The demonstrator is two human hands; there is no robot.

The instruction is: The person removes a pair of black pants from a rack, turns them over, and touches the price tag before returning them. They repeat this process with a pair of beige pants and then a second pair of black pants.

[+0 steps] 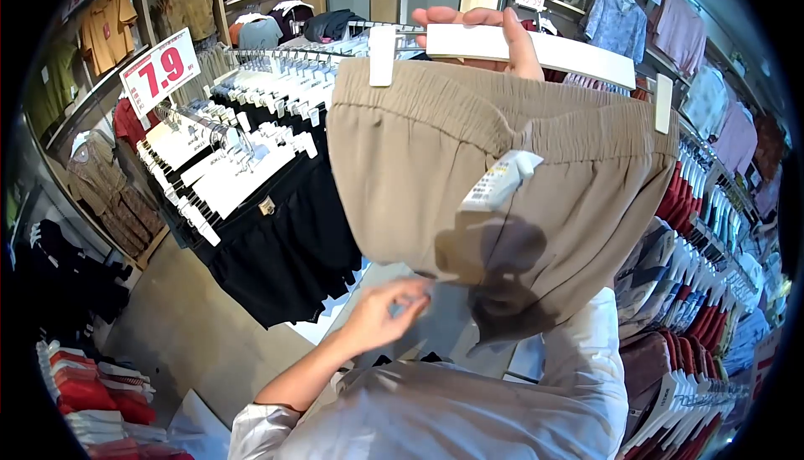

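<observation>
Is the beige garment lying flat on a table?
No. The beige garment hangs clipped to a white hanger, which the right hand holds up in the air.

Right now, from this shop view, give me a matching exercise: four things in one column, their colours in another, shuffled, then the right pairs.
Things:
1. shorts on the held-up hanger
2. hanger gripped by the right hand
3. shorts on the rack
4. digits on the price sign

Colours:
A. white
B. red
C. beige
D. black

Pairs: 1-C, 2-A, 3-D, 4-B
</observation>
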